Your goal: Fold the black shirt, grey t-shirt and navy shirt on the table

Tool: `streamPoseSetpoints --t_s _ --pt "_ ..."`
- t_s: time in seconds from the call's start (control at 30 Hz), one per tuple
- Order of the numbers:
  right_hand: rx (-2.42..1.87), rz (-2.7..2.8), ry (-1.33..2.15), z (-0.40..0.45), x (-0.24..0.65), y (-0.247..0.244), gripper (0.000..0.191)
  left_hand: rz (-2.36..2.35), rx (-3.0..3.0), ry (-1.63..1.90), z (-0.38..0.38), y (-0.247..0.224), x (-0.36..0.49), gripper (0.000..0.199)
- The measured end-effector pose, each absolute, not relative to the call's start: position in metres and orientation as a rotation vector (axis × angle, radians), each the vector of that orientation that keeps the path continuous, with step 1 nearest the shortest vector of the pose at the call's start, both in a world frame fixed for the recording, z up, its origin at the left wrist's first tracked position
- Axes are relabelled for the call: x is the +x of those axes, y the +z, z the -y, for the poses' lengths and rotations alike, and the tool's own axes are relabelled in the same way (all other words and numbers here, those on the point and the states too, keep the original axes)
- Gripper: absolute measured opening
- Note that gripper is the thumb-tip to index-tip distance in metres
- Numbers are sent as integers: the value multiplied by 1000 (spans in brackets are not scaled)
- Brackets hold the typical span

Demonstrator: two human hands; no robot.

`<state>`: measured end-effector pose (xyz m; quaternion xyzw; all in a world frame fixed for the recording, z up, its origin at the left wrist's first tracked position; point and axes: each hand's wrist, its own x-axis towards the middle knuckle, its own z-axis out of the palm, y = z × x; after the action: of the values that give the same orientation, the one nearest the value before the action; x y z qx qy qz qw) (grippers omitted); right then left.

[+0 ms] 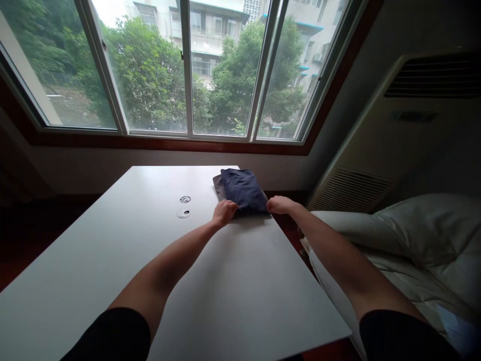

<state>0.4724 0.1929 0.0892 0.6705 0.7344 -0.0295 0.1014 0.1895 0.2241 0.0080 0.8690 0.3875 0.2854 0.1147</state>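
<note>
A folded navy blue garment [244, 189] lies on top of a grey folded cloth [218, 187] at the far right part of the white table [124, 255]. My left hand [225, 212] is closed on the near left corner of the navy garment. At its near right corner, by the table's right edge, my right hand [278, 204] pinches the same garment. Both arms are stretched forward. What kind of garment it is cannot be made out, and the grey cloth is mostly covered.
Two round cable holes [184, 213] are set in the tabletop left of the cloth. A pale leather sofa [398, 250] stands along the right side, with a floor-standing air conditioner [391, 135] behind it. Beyond the table's far end is a wide window [188, 135].
</note>
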Motion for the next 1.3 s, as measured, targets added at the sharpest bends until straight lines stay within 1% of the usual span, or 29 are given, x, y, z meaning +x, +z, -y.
streamPoseSetpoints --t_s 0.03,0.1,0.17,0.23,0.27,0.33,0.4,0.47,0.53,0.6,0.67,0.77,0.83,0.9,1.07,1.17,1.3 --pt "2036 -2173 -70 -192 473 81 20 -1111 2561 810 -218 -1 191 25" --pt "2170 -2262 80 -192 467 68 27 -1072 2579 785 -210 -12 194 26" --pt "2246 -2422 242 -195 454 57 34 -1051 2597 761 -206 -14 194 28" --pt "2244 -2602 332 -198 436 43 41 -1040 2617 735 -203 -13 192 27" --pt "2229 -2662 337 -200 427 35 45 -1037 2627 722 -202 -13 190 26" --pt "2202 -2662 234 -203 410 17 53 -1029 2653 692 -198 -16 179 24" --pt "2205 -2542 76 -204 396 2 61 -1021 2678 667 -195 -21 159 21" --pt "2264 -2425 4 -204 383 -9 68 -1034 2682 657 -192 -30 131 21" --pt "2346 -2431 74 -201 366 -16 64 -1093 2656 666 -191 -39 97 23" --pt "2322 -2607 167 -194 343 -22 53 -1186 2628 671 -189 -47 58 25" --pt "2121 -2880 132 -182 315 -31 44 -1292 2611 667 -185 -54 20 26" --pt "1692 -3162 -143 -162 274 -48 38 -1415 2604 650 -174 -60 -29 29" --pt "1500 -3200 -280 -152 252 -57 39 -1467 2605 627 -167 -62 -53 34" --pt "1438 -3160 -329 -147 238 -61 44 -1523 2602 569 -161 -63 -68 40" --pt "1476 -2939 -297 -152 217 -53 66 -1652 2555 296 -159 -64 -84 65" --pt "1529 -2829 -275 -156 208 -47 75 -1658 2534 182 -161 -63 -86 79" --pt "1568 -2738 -288 -156 202 -41 88 -1665 2494 106 -160 -60 -85 90"
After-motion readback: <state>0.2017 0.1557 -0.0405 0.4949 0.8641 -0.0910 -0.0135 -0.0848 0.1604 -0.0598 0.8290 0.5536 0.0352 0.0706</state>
